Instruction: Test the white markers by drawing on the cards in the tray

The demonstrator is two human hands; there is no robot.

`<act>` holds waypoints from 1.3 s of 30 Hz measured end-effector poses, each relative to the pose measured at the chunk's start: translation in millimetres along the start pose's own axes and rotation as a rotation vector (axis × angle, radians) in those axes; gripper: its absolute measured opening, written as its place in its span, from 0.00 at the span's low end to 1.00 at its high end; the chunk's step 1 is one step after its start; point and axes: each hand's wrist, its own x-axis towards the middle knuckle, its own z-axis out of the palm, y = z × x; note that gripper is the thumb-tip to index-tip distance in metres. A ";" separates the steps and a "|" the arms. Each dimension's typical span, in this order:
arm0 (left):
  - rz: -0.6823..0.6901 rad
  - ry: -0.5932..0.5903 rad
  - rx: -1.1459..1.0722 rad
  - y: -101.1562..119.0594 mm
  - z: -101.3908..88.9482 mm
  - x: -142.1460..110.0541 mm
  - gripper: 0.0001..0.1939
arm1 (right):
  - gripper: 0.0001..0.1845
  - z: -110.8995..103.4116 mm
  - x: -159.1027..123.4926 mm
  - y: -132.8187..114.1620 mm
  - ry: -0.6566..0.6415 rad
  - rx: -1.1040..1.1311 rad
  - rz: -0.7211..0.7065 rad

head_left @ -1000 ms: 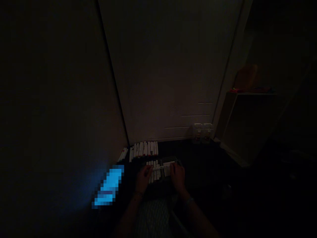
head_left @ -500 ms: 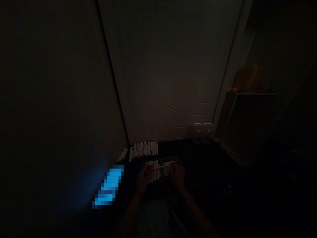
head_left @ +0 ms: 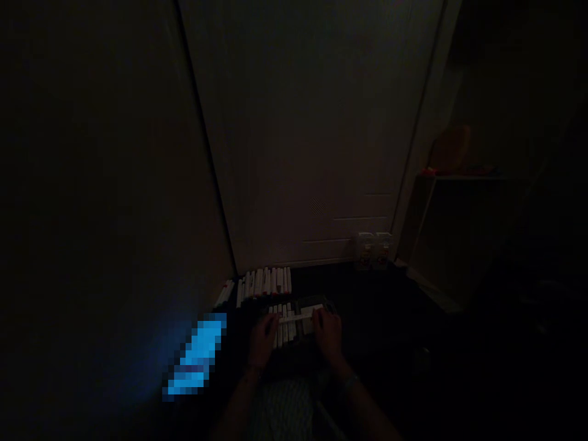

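The scene is very dark. Between my two hands a slim white marker (head_left: 295, 318) is held crosswise, one end in each hand. My left hand (head_left: 263, 340) pinches its left end, and the fingers of my right hand (head_left: 327, 331) close on the right end. Below the marker lies an open dark case (head_left: 297, 335) with a row of white markers (head_left: 285, 334) in its left half. A pale rectangular piece (head_left: 309, 327) shows in its right half, partly covered by my right hand. Fine markings cannot be read.
Behind the case, several white markers (head_left: 264, 283) stand in a row by the wall, with a few more (head_left: 224, 294) leaning left. Two clear containers (head_left: 373, 252) are at the back right. A pixelated glowing blue screen (head_left: 197, 356) is at left, a cabinet (head_left: 459, 226) at right.
The view has shifted slightly, so most things sit a little lower and further left. Both hands still hold the marker over the case, now tilted slightly more.
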 end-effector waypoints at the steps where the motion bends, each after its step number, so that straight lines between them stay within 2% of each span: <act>1: 0.004 -0.002 0.003 -1.2 0.0 0.2 0.21 | 0.16 0.6 -0.2 0.3 -0.002 -0.001 -0.002; 12: 0.038 -0.013 0.043 0.7 -0.1 0.8 0.20 | 0.14 -0.5 1.4 0.5 0.003 0.025 0.000; 23: -0.032 -0.057 -0.039 4.5 -1.7 -0.4 0.21 | 0.14 -1.2 1.0 -0.4 0.019 0.044 0.007; 39: -0.035 -0.053 -0.026 9.5 -2.9 -1.5 0.21 | 0.13 -2.9 0.7 -0.2 0.015 0.056 -0.007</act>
